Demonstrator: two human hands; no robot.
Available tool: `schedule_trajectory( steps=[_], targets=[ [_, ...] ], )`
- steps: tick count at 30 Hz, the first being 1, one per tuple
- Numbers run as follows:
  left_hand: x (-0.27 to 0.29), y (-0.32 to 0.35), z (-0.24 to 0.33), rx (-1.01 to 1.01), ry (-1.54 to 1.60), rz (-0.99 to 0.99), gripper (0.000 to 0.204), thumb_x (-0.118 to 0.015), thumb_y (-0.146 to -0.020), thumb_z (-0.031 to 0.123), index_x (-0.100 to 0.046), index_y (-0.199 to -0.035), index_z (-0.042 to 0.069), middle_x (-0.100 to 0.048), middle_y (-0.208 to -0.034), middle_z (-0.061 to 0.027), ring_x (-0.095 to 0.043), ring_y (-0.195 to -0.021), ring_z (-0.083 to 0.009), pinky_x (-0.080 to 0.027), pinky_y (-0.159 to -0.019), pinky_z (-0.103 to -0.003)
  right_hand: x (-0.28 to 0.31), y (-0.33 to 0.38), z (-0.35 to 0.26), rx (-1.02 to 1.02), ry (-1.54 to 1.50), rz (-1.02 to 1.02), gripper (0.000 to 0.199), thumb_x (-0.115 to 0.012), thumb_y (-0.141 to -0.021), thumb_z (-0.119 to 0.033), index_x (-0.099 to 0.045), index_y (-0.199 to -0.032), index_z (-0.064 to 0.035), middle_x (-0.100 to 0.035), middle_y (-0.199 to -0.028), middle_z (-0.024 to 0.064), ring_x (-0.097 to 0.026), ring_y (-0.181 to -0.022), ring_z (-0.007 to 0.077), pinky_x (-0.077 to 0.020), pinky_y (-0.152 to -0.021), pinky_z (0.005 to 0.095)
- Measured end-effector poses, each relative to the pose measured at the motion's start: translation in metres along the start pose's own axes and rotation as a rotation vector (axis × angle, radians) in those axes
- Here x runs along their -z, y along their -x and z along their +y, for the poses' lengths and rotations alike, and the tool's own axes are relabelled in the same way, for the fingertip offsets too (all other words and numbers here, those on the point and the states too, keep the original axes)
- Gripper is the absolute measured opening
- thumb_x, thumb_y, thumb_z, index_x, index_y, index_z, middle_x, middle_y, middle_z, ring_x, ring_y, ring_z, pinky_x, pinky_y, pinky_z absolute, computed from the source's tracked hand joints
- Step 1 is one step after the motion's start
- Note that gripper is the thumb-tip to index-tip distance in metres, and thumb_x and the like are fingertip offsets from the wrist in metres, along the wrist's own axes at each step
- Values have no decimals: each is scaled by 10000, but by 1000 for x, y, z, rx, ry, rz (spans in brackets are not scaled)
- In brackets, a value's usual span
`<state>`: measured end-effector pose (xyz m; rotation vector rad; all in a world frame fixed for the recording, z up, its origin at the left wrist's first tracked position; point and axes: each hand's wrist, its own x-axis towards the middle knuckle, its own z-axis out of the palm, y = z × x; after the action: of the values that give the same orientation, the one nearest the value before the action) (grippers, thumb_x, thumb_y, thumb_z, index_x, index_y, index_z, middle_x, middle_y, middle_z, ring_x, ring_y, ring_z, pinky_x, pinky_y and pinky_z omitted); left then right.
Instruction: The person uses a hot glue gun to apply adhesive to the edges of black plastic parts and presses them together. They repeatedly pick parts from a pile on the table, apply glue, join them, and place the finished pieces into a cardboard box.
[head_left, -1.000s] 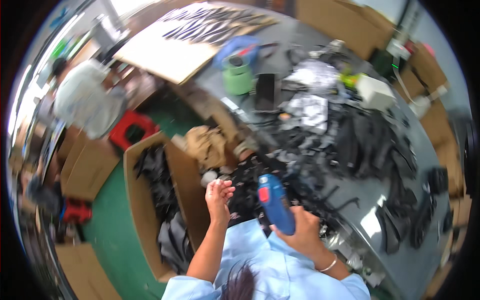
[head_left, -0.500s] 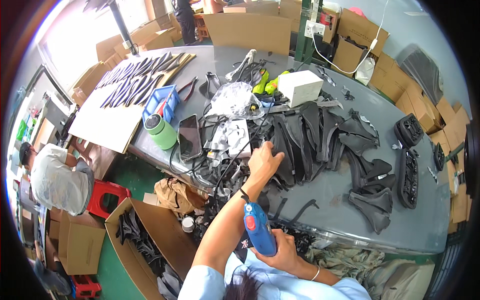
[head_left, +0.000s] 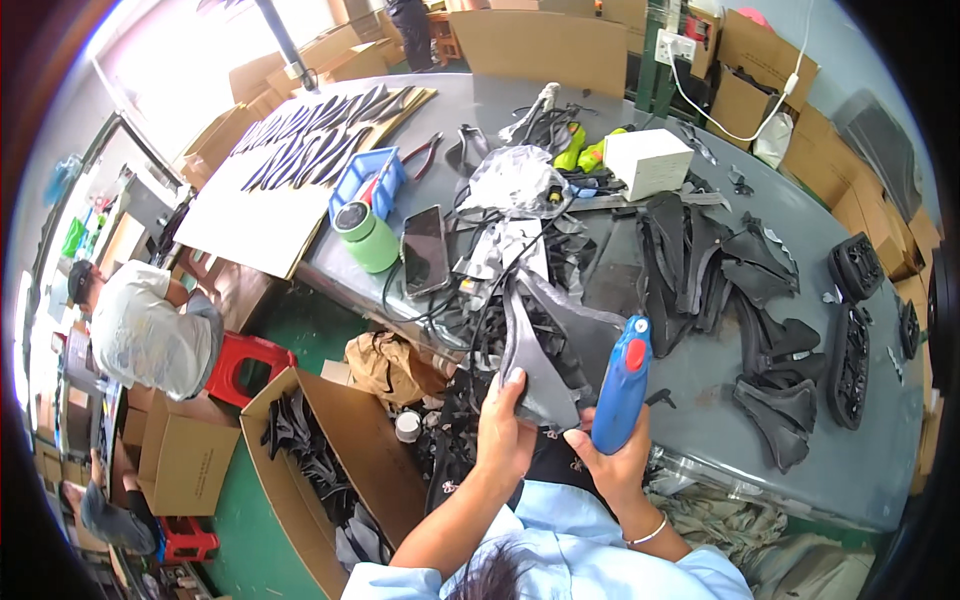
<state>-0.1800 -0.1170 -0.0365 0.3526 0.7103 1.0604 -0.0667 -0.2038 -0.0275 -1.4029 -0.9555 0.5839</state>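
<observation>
My left hand (head_left: 507, 432) grips a dark grey, tapering trim piece (head_left: 542, 372) by its lower left side, in front of my body. The piece stands tilted, two long pointed arms reaching up and outward. In my right hand (head_left: 620, 467) is a blue handheld power tool (head_left: 622, 390) with a red button, its nose pointing up beside the piece. My right thumb is close to the piece's lower end; whether it touches cannot be made out. Farther right on the table lies a pile of similar dark trim pieces (head_left: 680, 255).
A grey table (head_left: 700, 420) carries a phone (head_left: 426, 250), a green jar (head_left: 366, 238), a blue basket (head_left: 368, 180), a white box (head_left: 648, 163) and tangled cables. An open carton (head_left: 330, 480) of dark pieces stands lower left. A person (head_left: 150, 325) sits beyond it, near a red stool (head_left: 245, 368).
My left hand has come back from the pile with a trim piece in it. The blue tool has moved up and right. The whole view has shifted, scenery sliding right.
</observation>
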Motion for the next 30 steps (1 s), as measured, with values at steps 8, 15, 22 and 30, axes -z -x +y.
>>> schedule_trajectory(
  steps=[8,15,22,30],
  targets=[
    [3,20,-35,257,96,-189,247,-556,-930,199,-462,-1147,129,-584,-1077,-25,-580,-983,-145,-484,-847,-326,-1,-6,-10,99,-91,218,634,-781,-712,-47,-380,-1198,20,-574,-1003,121,-592,-932,185,-471,-828,293],
    [-8,9,-50,305,42,-347,308,-524,-950,241,-443,-1227,132,-577,-1150,-33,-569,-1029,-135,-478,-872,-335,23,-9,-21,113,138,345,573,-734,-726,-22,-418,-1203,14,-544,-1018,91,-563,-891,151,-462,-816,286],
    [24,4,3,-231,321,-91,221,-484,-953,321,-530,-1006,111,-579,-915,-13,-562,-826,-139,-458,-766,-323,63,-11,-37,-91,-107,140,560,-741,-667,-45,-475,-1157,4,-563,-927,63,-558,-798,122,-470,-742,269],
    [55,59,91,-53,-599,-363,635,-673,-799,278,-427,-1314,1,-556,-1228,-105,-542,-1077,-203,-412,-906,-316,37,-30,-44,-214,11,-665,530,-810,-606,-177,-535,-1024,-2,-632,-813,64,-608,-728,124,-486,-689,266]
  ],
)
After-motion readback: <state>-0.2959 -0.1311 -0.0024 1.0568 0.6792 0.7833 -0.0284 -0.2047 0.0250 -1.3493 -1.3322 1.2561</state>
